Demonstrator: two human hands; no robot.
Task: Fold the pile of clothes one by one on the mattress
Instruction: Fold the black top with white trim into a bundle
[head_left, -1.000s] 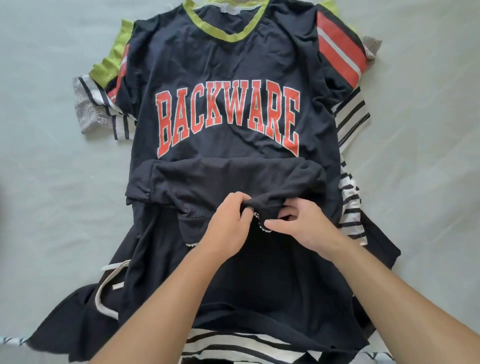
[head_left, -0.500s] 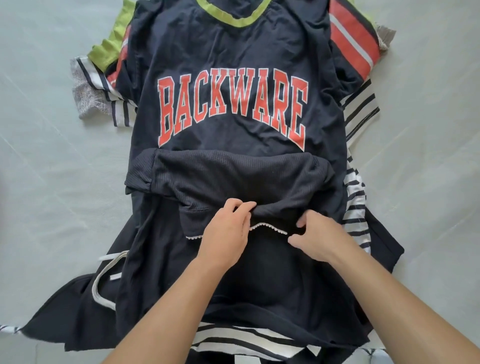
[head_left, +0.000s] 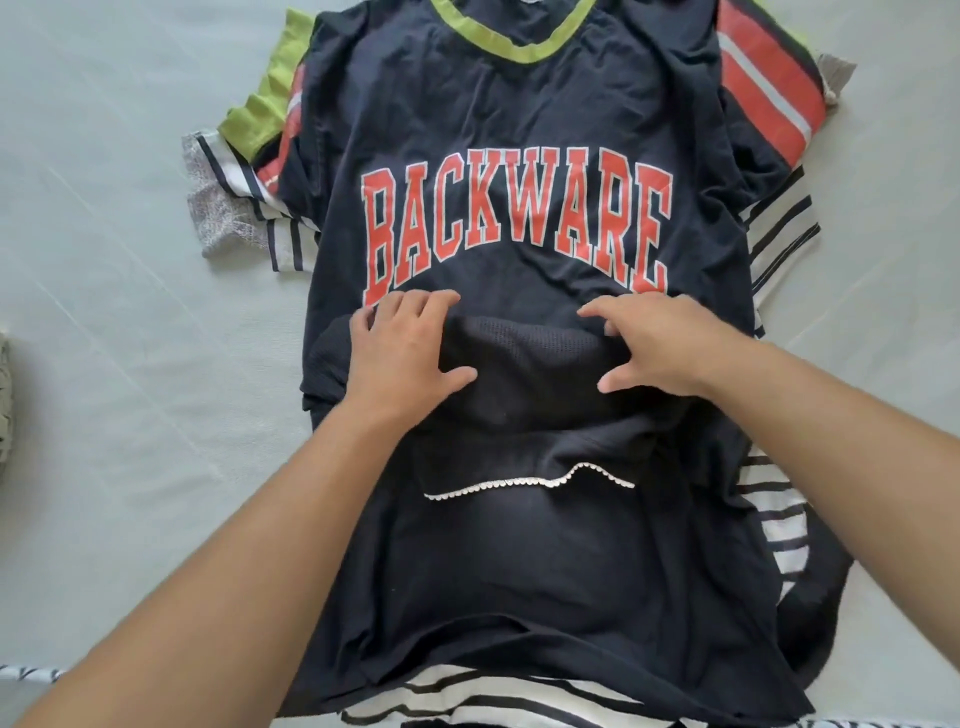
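Pale mattress (head_left: 104, 312) carries the whole pile, so everything is worked flat where it lies.

Far left of pile: grey speckled and striped sleeve (head_left: 228, 208) plus lime-green cloth (head_left: 265, 104) stick out from under the top layers. These are garments waiting their turn, not yet folded.

Left hand (head_left: 400, 358) lies palm-down on the left part of a small dark mesh garment (head_left: 530, 364). Its fingers (head_left: 415, 304) are spread and nearly straight, tips reaching the red lettering; released, pinching nothing. Looks like pressing or smoothing to keep the piece flat, not lifting.

Centre: mesh garment sits bunched on top of the navy BACKWARE shirt (head_left: 509, 145), just under the print. That is likely the piece in hand, since it is topmost and both hands are on it. Just nearer the camera a dark piece with white scalloped trim (head_left: 530, 483) lies over the shirt; cannot tell if it belongs to the mesh garment or is separate.

Right hand (head_left: 660, 348) rests on the mesh garment's right part, fingers slightly arched, thumb out; released too, holding nothing that I can see.

Right: red-and-white striped sleeve (head_left: 769, 93) and black-and-white striped cloth (head_left: 779, 234) under the shirt. Folding barely begun by the look of it.
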